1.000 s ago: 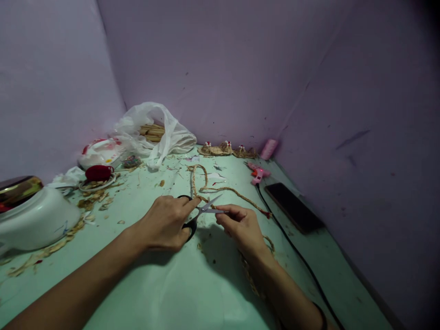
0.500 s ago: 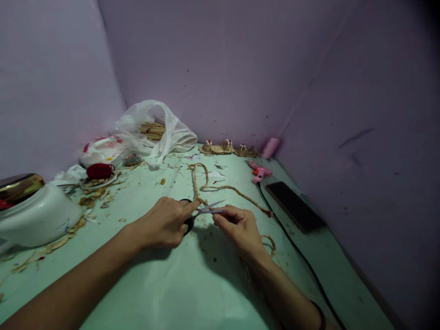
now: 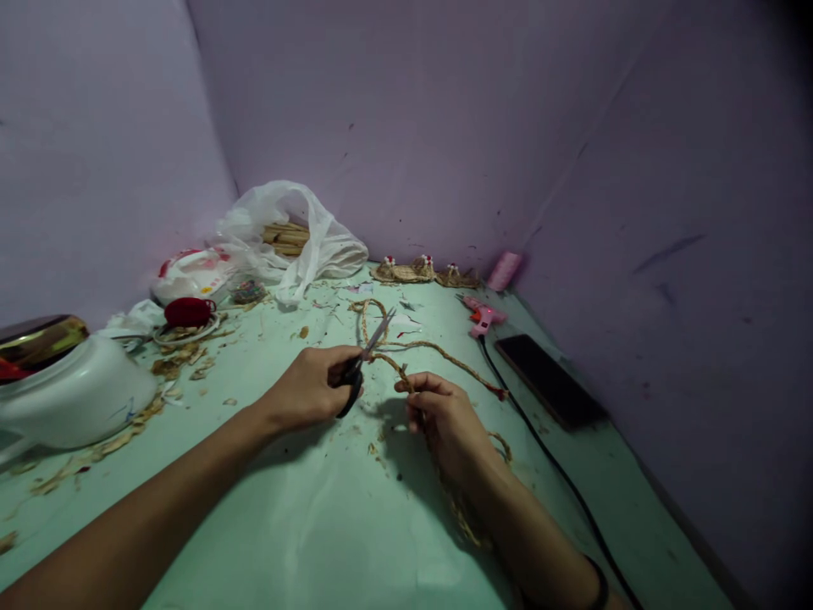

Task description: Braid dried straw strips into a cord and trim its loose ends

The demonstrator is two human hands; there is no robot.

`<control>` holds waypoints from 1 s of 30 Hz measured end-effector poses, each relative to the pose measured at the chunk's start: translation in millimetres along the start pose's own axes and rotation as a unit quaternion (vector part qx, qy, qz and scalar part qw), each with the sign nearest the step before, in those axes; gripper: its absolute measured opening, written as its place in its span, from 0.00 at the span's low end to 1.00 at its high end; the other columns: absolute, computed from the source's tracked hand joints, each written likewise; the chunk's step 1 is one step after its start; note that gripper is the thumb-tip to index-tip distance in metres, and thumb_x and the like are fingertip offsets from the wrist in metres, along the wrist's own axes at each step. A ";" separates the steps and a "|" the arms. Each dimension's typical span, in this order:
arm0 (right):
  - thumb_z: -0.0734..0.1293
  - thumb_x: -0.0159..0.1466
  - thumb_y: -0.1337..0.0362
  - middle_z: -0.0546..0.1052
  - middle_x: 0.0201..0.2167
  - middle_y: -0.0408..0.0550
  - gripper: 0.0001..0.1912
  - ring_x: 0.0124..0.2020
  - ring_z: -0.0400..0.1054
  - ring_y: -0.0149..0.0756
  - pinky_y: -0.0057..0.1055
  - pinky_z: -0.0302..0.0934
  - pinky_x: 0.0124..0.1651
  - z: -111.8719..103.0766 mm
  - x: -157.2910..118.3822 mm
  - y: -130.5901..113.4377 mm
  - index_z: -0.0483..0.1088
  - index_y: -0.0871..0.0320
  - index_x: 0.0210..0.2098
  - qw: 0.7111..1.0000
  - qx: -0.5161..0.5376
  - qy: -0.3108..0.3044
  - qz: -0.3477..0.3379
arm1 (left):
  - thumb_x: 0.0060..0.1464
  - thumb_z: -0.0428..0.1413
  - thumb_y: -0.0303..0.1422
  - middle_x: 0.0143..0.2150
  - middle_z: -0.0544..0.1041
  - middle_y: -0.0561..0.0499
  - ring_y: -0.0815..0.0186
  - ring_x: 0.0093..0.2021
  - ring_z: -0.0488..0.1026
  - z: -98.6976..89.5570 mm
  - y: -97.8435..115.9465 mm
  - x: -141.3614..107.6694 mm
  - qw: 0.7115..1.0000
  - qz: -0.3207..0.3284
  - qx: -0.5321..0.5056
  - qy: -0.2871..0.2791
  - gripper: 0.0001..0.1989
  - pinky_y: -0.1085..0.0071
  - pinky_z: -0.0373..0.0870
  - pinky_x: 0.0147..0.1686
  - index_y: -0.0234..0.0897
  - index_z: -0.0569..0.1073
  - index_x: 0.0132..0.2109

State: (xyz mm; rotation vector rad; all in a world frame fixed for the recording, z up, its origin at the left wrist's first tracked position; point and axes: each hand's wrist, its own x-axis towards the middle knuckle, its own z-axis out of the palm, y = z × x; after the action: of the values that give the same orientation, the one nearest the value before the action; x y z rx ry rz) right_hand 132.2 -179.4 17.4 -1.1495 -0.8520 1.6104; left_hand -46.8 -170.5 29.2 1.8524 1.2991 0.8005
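My left hand (image 3: 316, 383) is closed on a pair of scissors (image 3: 369, 343) with black handles, and their blades point up and away from me. The blades look nearly closed and lie over part of a braided straw cord (image 3: 445, 351). In my right hand (image 3: 438, 407) the cord is pinched between thumb and fingers. From there it runs left toward the scissors and loops on the table beyond. Another length hangs down under my right wrist. The cord's far end, dark red at the tip, lies near the black cable.
A pink glue gun (image 3: 483, 317) with a black cable (image 3: 552, 457) and a phone (image 3: 550, 381) lie on the right. Small woven pieces (image 3: 403, 272) sit by the wall. At left are a plastic bag (image 3: 318, 246), a white pot (image 3: 82, 394) and straw scraps (image 3: 168, 368).
The scissors have swung from pointing right to pointing up and away, and their blades have come together. My right hand has moved slightly down and now holds the cord up in its fingers.
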 end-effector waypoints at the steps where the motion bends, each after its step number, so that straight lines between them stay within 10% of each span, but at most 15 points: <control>1: 0.63 0.39 0.72 0.71 0.22 0.42 0.07 0.15 0.52 0.21 0.20 0.42 0.14 0.3 -0.4 -0.1 0.68 0.62 0.21 1.000 0.005 -0.007 0.015 | 0.42 0.53 0.32 0.28 0.72 0.51 0.69 0.26 0.68 1.7 1.9 0.9 0.998 -0.044 -0.055 -0.004 0.18 0.73 0.63 0.26 0.32 0.68 0.43; 6: 0.67 0.43 0.67 0.70 0.21 0.42 0.11 0.14 0.48 0.20 0.20 0.35 0.14 1.3 -3.4 0.4 0.71 0.63 0.27 1.000 0.006 -0.018 -0.002 | 0.39 0.55 0.39 0.28 0.73 0.48 0.68 0.22 0.69 6.6 5.9 4.2 0.966 -0.177 -0.187 -0.009 0.24 0.70 0.64 0.23 0.30 0.65 0.44; 11: 0.70 0.42 0.63 0.67 0.18 0.39 0.13 0.14 0.50 0.20 0.21 0.40 0.14 0.2 -1.5 1.2 0.72 0.62 0.27 0.997 -0.001 0.052 -0.049 | 0.43 0.52 0.37 0.30 0.74 0.50 0.65 0.29 0.70 5.4 1.7 -3.4 0.995 -0.019 0.089 0.034 0.17 0.70 0.65 0.30 0.36 0.68 0.42; 17: 0.69 0.45 0.63 0.64 0.13 0.38 0.12 0.13 0.49 0.22 0.23 0.43 0.16 -5.7 1.3 1.4 0.74 0.63 0.28 0.987 -0.103 0.064 -0.108 | 0.44 0.48 0.34 0.36 0.75 0.47 0.58 0.35 0.71 8.5 10.8 -14.3 0.900 0.104 0.423 -0.002 0.25 0.64 0.63 0.35 0.39 0.63 0.52; 30: 0.67 0.45 0.68 0.72 0.17 0.42 0.07 0.19 0.57 0.26 0.24 0.51 0.23 -7.4 1.6 0.7 0.75 0.61 0.25 0.972 -0.193 -0.010 -0.134 | 0.42 0.47 0.30 0.29 0.73 0.47 0.61 0.27 0.69 -5.2 13.7 -17.0 0.846 0.146 0.505 -0.090 0.21 0.64 0.62 0.29 0.37 0.65 0.48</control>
State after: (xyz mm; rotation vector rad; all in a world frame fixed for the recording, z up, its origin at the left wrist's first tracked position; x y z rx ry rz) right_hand 138.9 -178.0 13.9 -1.2216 -1.3159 1.2674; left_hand -49.3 -188.7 42.2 2.9117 1.4546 -0.0112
